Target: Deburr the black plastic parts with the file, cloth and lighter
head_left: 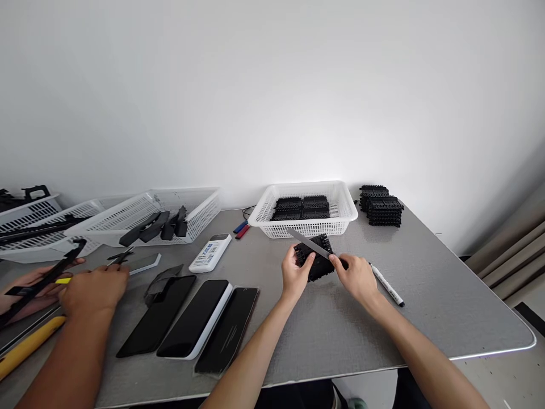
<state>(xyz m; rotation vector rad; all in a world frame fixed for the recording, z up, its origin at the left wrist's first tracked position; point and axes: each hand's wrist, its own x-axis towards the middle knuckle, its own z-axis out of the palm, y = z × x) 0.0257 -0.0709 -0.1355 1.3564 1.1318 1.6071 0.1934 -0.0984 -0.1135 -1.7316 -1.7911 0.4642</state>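
Note:
Over the grey table [340, 329], my left hand [296, 272] grips a black plastic part [319, 267] with toothed edges, thumb on its near face. My right hand [355, 276] is closed round the dark handle of a flat metal blade [309, 242], which lies slantwise across the part's upper face. Behind them a white basket [304, 230] holds similar black parts [301, 208]. More black parts [384, 211] are stacked to the right of the basket. A white marker pen [387, 286] lies beside my right hand.
Three phone-like slabs, one of them a black and white slab [193, 321], lie left of my forearm. Behind them is a white device [210, 253]. At far left, another person's hands [96, 287] hold a black strip near a yellow-handled tool [32, 346] and white baskets [149, 218].

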